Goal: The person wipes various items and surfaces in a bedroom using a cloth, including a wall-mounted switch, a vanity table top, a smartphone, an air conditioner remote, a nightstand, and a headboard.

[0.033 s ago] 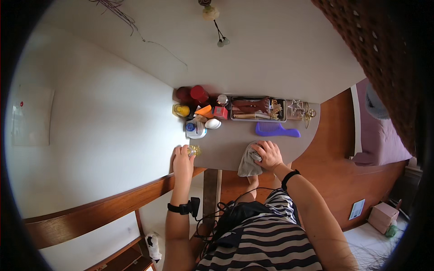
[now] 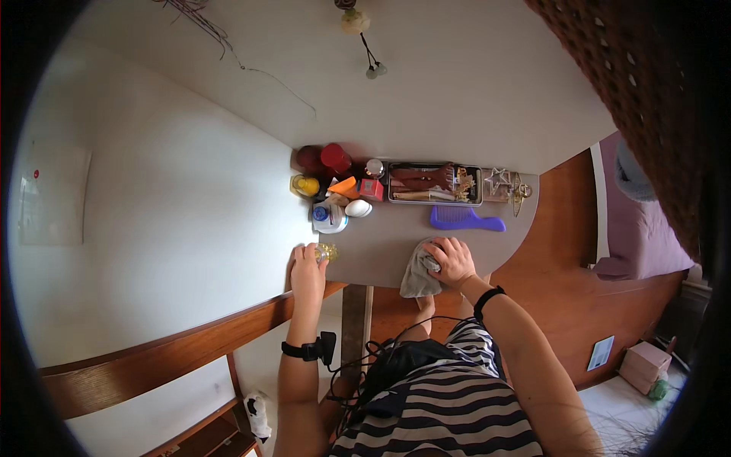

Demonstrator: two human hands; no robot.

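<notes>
My left hand (image 2: 307,268) is closed round a small clear glass-like item with yellow in it (image 2: 328,252), at the left end of the shelf-like tabletop (image 2: 373,255) by the white wall. Part of that item is hidden by my fingers. At the front edge, my right hand (image 2: 455,261) grips a bunched grey cloth (image 2: 420,276), whose loose end hangs over the edge. Just beyond the cloth lies a purple comb (image 2: 466,220). A white bottle with a blue cap (image 2: 329,218) stands beyond my left hand.
Along the back are a red-lidded container (image 2: 335,158), a yellow-topped jar (image 2: 305,186), a small red box (image 2: 371,190), a white rounded item (image 2: 359,209) and a metal tray (image 2: 435,203) of hair accessories. Star-shaped clips (image 2: 498,180) sit at its right. A wooden rail (image 2: 190,346) runs at the left.
</notes>
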